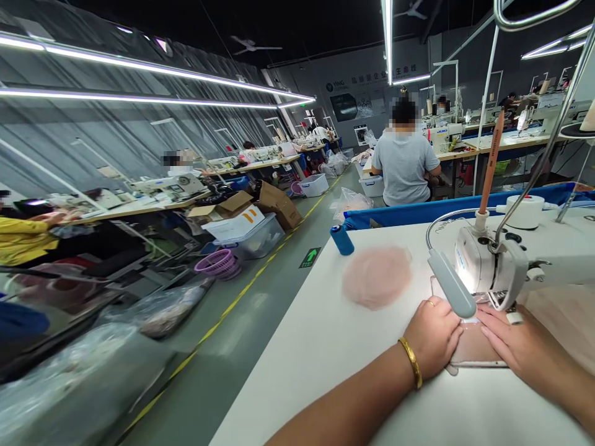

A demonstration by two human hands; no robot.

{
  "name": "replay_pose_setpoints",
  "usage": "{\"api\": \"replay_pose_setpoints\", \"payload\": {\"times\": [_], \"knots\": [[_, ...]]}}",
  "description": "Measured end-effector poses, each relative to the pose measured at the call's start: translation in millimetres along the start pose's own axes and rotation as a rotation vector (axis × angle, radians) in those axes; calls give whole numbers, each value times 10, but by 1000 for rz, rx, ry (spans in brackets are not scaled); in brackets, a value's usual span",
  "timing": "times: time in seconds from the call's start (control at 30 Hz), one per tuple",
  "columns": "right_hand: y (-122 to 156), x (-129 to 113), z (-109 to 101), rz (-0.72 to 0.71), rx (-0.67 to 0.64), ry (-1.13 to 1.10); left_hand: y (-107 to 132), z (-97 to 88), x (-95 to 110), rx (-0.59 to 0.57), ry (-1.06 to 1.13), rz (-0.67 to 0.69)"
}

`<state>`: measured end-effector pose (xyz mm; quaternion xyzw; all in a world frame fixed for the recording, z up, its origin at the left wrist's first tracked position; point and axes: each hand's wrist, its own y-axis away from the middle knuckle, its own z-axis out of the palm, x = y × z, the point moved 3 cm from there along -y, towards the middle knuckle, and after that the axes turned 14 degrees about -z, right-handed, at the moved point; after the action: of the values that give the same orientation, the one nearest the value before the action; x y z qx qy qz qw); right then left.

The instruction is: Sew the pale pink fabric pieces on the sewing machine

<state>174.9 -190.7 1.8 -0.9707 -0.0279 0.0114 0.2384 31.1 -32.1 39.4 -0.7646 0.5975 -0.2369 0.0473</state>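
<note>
My left hand (432,337) rests at the sewing machine (483,257), fingers curled down against a piece of pinkish fabric (478,347). Opposite it, my right hand (520,341) lies with its fingers stretched out flat on the fabric, close to the presser foot. A grey lamp head (450,285) hangs just over my left fingertips and hides part of them. More sheer pink fabric (567,313) spreads beside my right hand. To the left, a rounded pink fabric piece (377,277) lies on the white table (316,371), touched by neither hand.
A blue thread spool (342,240) stands at the table's far left corner, and a white thread cone (524,212) behind the machine. Blue cloth (395,214) borders the far edge. A person in a grey shirt (402,167) sits ahead. Left is an aisle with a purple basket (218,263).
</note>
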Motion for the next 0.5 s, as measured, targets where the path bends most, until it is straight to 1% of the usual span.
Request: {"api": "replay_pose_setpoints", "payload": {"times": [0.1,0.17,0.23,0.3,0.37,0.43,0.5], "knots": [[32,16,8,2,-36,-54,-31,-51,-44,37,31,-52],[47,-3,-1,-33,-7,-85,-48,-62,-60,9,-5,-100],[46,-61,-15,-99,50,-111,-26,-60,-31,-71,-89,-144],[17,-158,-36,-160,100,-136,54,-85,51,-152,-195,-202],[-37,-287,-68,-202,99,-166,181,-162,175,-222,-276,-234],[-94,-446,-125,-280,65,-217,316,-280,309,-342,-284,-173],[-127,-611,-211,-393,34,-279,415,-424,380,-488,-233,-97]]}}
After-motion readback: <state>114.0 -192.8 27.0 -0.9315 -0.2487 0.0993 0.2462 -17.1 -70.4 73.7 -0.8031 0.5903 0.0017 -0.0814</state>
